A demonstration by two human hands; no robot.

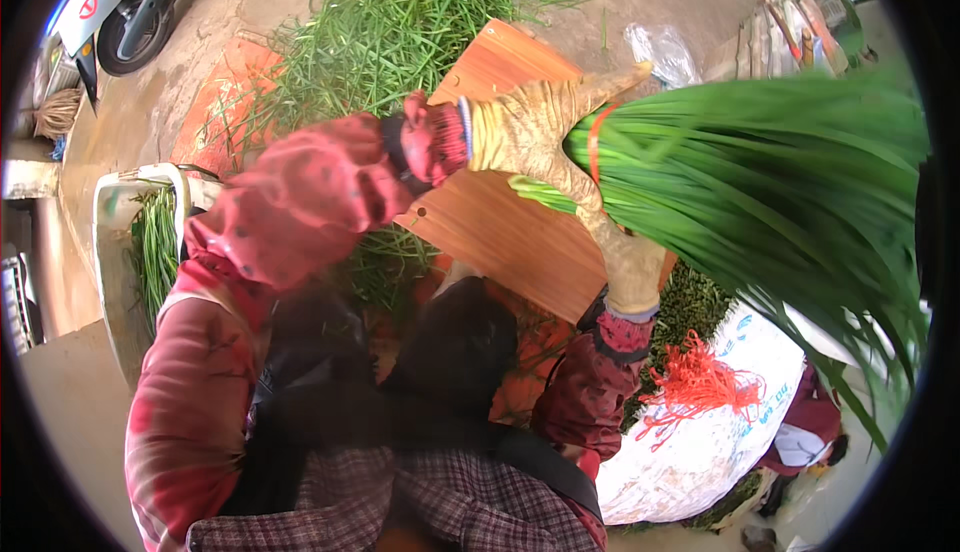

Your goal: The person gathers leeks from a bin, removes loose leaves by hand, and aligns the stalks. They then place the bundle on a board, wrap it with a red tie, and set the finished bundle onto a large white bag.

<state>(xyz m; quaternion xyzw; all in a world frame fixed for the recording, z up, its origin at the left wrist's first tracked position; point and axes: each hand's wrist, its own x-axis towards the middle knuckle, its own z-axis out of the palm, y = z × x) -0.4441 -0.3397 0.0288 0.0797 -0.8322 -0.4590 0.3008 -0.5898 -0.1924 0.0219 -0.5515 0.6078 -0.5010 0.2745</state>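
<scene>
A thick bunch of garlic chives (pixel 720 162) is lifted above a wooden board (pixel 500 237), its long leaves fanning out to the right and slightly blurred. An orange-red tie (pixel 597 142) circles it near the cut end. My left hand (pixel 525 132), in a worn yellowish glove, grips that end just beside the tie, thumb and fingers spread around it. Below the bunch, my right hand (pixel 628 262), gloved alike, holds its underside near the tie; some of its fingers are hidden by the leaves.
Loose chives (pixel 400 32) are heaped on the floor ahead. A white bin (pixel 110 212) with more chives stands at left. Red ties (pixel 700 382) lie on a white sack (pixel 670 462) at right. A scooter wheel (pixel 140 37) and a clear plastic bag (pixel 662 52) are farther off. Another person (pixel 810 422) is at far right.
</scene>
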